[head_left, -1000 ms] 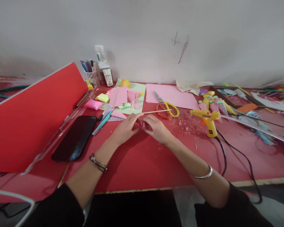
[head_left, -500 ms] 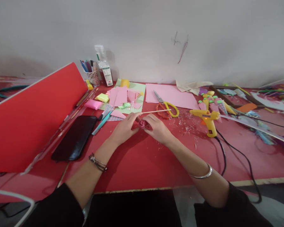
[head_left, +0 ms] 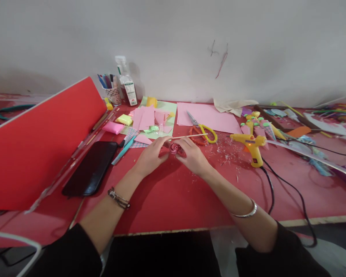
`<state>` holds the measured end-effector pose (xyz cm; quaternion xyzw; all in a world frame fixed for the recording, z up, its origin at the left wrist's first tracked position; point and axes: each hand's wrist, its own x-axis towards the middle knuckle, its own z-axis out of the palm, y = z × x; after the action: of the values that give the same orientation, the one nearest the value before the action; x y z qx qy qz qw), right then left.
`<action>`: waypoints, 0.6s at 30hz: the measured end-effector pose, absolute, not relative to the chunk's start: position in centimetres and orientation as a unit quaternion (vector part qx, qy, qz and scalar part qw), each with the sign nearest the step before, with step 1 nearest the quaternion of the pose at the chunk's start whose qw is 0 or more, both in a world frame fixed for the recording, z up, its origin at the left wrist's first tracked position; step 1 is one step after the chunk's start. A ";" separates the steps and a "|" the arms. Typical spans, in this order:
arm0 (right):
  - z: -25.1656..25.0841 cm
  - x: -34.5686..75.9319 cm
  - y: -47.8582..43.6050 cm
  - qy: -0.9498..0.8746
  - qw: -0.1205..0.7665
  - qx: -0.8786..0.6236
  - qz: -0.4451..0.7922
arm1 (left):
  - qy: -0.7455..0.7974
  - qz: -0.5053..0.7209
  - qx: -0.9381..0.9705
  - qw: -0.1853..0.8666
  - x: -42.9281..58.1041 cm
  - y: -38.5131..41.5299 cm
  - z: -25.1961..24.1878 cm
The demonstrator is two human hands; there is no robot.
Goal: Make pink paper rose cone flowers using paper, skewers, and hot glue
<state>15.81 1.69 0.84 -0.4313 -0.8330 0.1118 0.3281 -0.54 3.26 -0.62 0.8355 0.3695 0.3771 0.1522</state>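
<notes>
A small dark pink rolled spiral [head_left: 173, 148] sits between my two hands above the red table. My left hand [head_left: 153, 156] bends its fingers round the spiral's left side. From the right, my right hand [head_left: 192, 156] has its fingers curled against the same spiral. A thin pale stick [head_left: 190, 136] extends rightward from my left fingertips, past the right fingers and over the scissors' handles. The scissors [head_left: 202, 130], with red and yellow handles, lie just beyond my hands. Pink paper sheets [head_left: 207, 117] rest behind them.
At right, a yellow glue gun [head_left: 252, 146] has a black cord trailing to the table's front edge. A black phone [head_left: 90, 168] and a large red board [head_left: 46, 142] are at left. A pen cup [head_left: 113, 95] and a bottle [head_left: 128, 86] stand near the wall.
The view has shifted very slightly. My hands and the spiral between them stay almost in the same place.
</notes>
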 end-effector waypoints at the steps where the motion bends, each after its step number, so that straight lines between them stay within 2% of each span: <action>1: 0.8 15.8 1.7 -0.834 0.329 -0.429 0.114 | 0.369 0.376 0.836 0.152 -0.5 3.2 -0.6; 13: 0.6 15.8 1.8 -0.840 0.335 -0.415 0.101 | 0.370 0.367 0.840 0.149 -0.5 3.3 -0.7; 18: 0.3 15.7 2.1 -0.829 0.378 -0.402 0.092 | 0.369 0.378 0.833 0.162 -0.4 3.2 -0.6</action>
<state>15.71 2.08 0.25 -0.4015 -0.8291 0.0920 0.3781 -0.42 3.19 -0.60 0.8334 0.3689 0.3782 0.1621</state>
